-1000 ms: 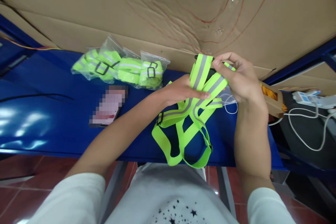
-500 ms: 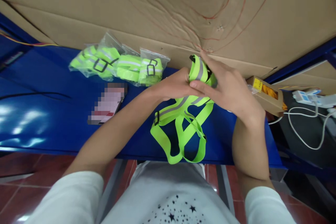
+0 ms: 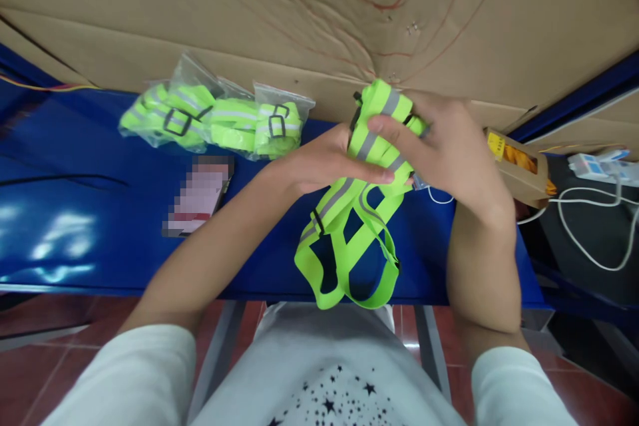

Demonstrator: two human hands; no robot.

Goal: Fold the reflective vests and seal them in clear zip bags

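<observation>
Between my two hands is a neon-yellow reflective strap harness (image 3: 344,213) with grey stripes and black buckles. Its upper part is gathered into a folded bundle, while loose loops hang down over the front of the blue table. My left hand (image 3: 329,160) grips the bundle from the left, thumb lying across its lower front. On the other side my right hand (image 3: 444,146) is closed around it, thumb pressed on the front; its other fingers are mostly hidden behind the straps.
Several clear bags (image 3: 229,123) of similar neon straps lie along the back left of the blue table (image 3: 100,213). A phone (image 3: 197,196) lies nearer. At right are an opened carton (image 3: 519,166), a power strip (image 3: 599,166) and a white cable (image 3: 564,226). A cardboard wall (image 3: 200,13) stands behind.
The folded bundle has tilted and shows more of its striped front. My right thumb has moved up onto it, and my left thumb now lies across its lower part.
</observation>
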